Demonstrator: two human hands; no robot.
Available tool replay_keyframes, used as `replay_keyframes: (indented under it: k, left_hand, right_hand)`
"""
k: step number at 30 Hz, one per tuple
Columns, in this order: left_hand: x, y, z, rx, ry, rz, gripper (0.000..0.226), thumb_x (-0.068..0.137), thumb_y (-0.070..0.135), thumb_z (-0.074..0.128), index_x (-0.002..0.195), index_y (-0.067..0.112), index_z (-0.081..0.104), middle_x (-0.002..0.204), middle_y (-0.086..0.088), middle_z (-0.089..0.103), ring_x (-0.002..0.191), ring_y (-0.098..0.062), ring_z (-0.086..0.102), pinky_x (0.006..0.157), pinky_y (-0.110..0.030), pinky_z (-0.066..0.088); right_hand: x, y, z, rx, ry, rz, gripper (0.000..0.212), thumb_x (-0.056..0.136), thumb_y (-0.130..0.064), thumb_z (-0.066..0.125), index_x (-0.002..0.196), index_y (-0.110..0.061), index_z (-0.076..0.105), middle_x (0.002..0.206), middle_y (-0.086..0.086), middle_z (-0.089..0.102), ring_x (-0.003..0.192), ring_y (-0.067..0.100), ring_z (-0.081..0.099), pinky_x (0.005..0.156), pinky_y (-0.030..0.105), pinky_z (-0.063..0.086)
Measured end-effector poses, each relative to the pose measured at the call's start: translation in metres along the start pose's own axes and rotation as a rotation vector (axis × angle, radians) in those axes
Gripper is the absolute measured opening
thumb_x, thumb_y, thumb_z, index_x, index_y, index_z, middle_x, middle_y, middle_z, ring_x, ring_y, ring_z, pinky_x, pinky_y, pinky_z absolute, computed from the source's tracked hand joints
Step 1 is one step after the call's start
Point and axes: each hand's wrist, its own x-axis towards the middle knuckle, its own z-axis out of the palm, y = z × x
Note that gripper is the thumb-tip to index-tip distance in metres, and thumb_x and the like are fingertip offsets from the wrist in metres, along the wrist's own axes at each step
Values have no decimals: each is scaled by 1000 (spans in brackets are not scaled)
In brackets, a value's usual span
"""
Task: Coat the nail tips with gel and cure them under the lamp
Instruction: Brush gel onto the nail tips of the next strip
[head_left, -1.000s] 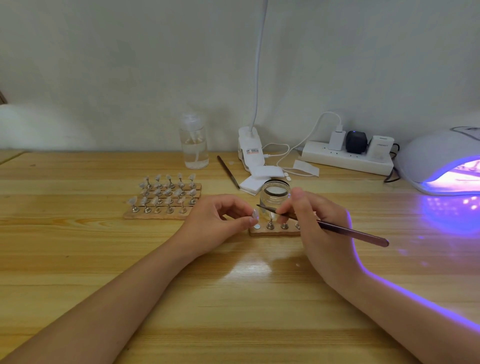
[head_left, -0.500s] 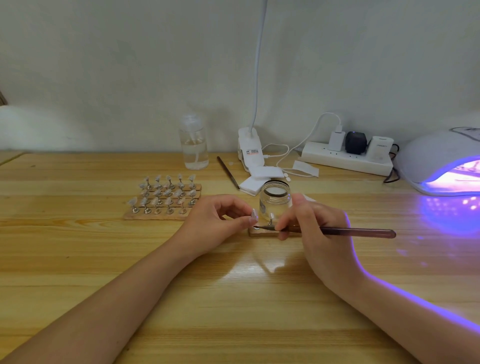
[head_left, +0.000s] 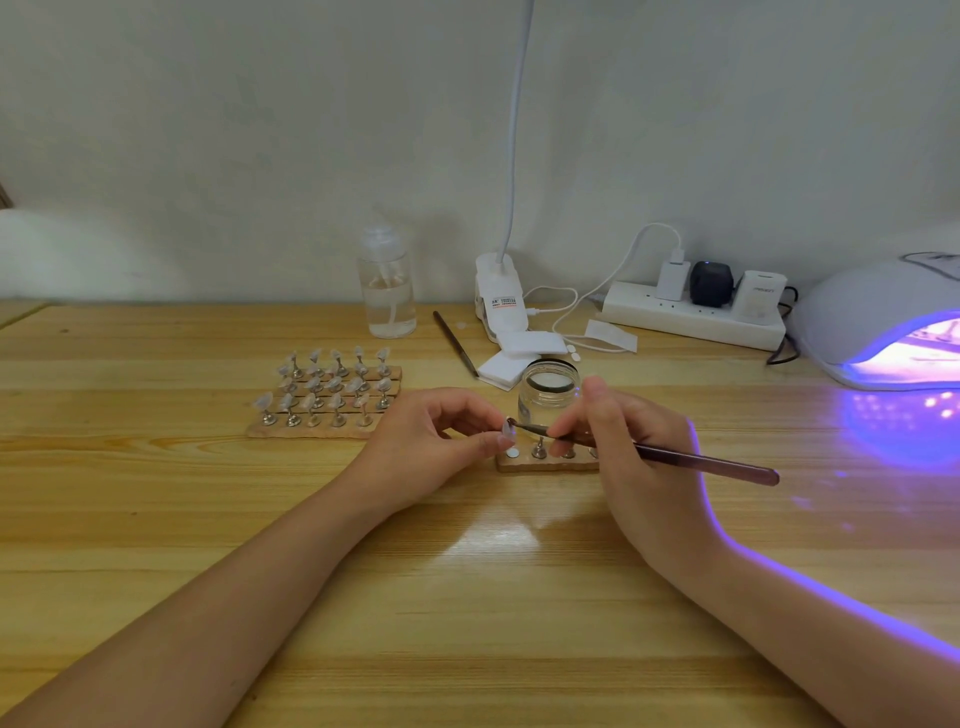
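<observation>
My left hand (head_left: 436, 447) pinches a small clear nail tip (head_left: 505, 429) on its stand between thumb and fingers, just above the left end of a small wooden holder strip (head_left: 545, 464). My right hand (head_left: 628, 447) grips a dark brush (head_left: 691, 460) like a pen. The brush's tip touches the nail tip. An open clear gel jar (head_left: 548, 389) stands right behind the two hands. A wooden rack (head_left: 322, 429) with several nail tips on metal stands lies to the left. The white curing lamp (head_left: 878, 322) glows violet at the far right.
Along the back stand a clear pump bottle (head_left: 387, 291), a white clip lamp base (head_left: 498, 296) with a cable, white pads (head_left: 519, 353), a second brush (head_left: 456, 343) and a power strip (head_left: 691, 312) with plugs. Bare wooden table (head_left: 467, 597) lies in front of me.
The brush has risen off the holder strip and tilted so its tip meets the nail tip. My left hand has lifted the nail tip slightly.
</observation>
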Motion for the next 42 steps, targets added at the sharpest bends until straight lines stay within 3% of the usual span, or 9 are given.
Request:
replay_keyframes:
  k: [3, 8, 13, 17, 21, 24, 30, 35, 42]
  left_hand:
    - [0, -1, 0, -11, 11, -4, 19, 71, 6, 74, 67, 24, 67, 62, 15, 67, 61, 7, 57, 55, -5, 39]
    - [0, -1, 0, -12, 3, 2, 19, 73, 4, 72, 68, 21, 67, 62, 16, 67, 62, 7, 59, 56, -4, 39]
    - [0, 0, 0, -7, 9, 7, 18, 72, 6, 73, 67, 23, 67, 62, 17, 66, 62, 8, 58, 55, -4, 38]
    - [0, 0, 0, -20, -9, 11, 18, 72, 5, 73, 67, 21, 67, 61, 15, 67, 60, 8, 57, 54, -4, 39]
    - [0, 1, 0, -10, -7, 14, 20, 72, 3, 73, 67, 21, 67, 60, 17, 66, 59, 9, 56, 54, -4, 39]
    - [-1, 1, 0, -8, -4, 8, 17, 72, 3, 73, 68, 19, 67, 60, 16, 66, 60, 8, 57, 54, -4, 39]
    - [0, 1, 0, 3, -1, 8, 22, 71, -1, 72, 68, 20, 67, 60, 18, 66, 61, 8, 57, 57, -4, 40]
    - [-1, 2, 0, 1, 17, 1, 23, 72, 4, 73, 66, 26, 68, 61, 17, 67, 62, 8, 58, 55, -4, 39]
    - [-2, 4, 1, 2, 22, -18, 20, 71, 5, 74, 67, 23, 69, 63, 15, 68, 63, 7, 59, 55, -4, 40]
  right_hand:
    - [-2, -1, -1, 24, -21, -5, 41, 90, -29, 42, 57, -18, 64, 57, 3, 64, 57, 9, 61, 64, 21, 48]
    - [-3, -1, 0, 63, -52, 7, 44, 89, -29, 43, 54, -11, 63, 53, 6, 61, 51, 9, 59, 61, 22, 48]
    - [-3, -3, -1, 101, 5, 15, 44, 83, -45, 43, 55, -18, 64, 54, 5, 63, 52, 10, 59, 60, 22, 49]
    - [0, -2, -1, 15, 28, 10, 40, 90, -34, 44, 61, -17, 65, 61, 1, 65, 61, 8, 60, 63, 19, 46]
    - [0, -1, 0, 1, 8, 19, 42, 91, -39, 44, 61, -18, 64, 63, 1, 66, 63, 12, 61, 67, 28, 49]
    - [-1, 0, -1, -2, -8, -2, 38, 89, -32, 43, 60, -20, 64, 60, 1, 65, 61, 9, 61, 65, 22, 47]
    - [-3, -1, -1, -15, -50, -86, 43, 87, -38, 38, 57, -19, 62, 56, -1, 61, 58, 7, 60, 63, 17, 45]
    - [-5, 0, -2, 20, -27, -71, 46, 85, -41, 39, 53, -17, 63, 53, 5, 61, 51, 8, 57, 62, 22, 46]
    - [0, 1, -1, -67, 11, -70, 40, 87, -43, 36, 60, -27, 61, 61, -7, 63, 65, 10, 60, 69, 25, 44]
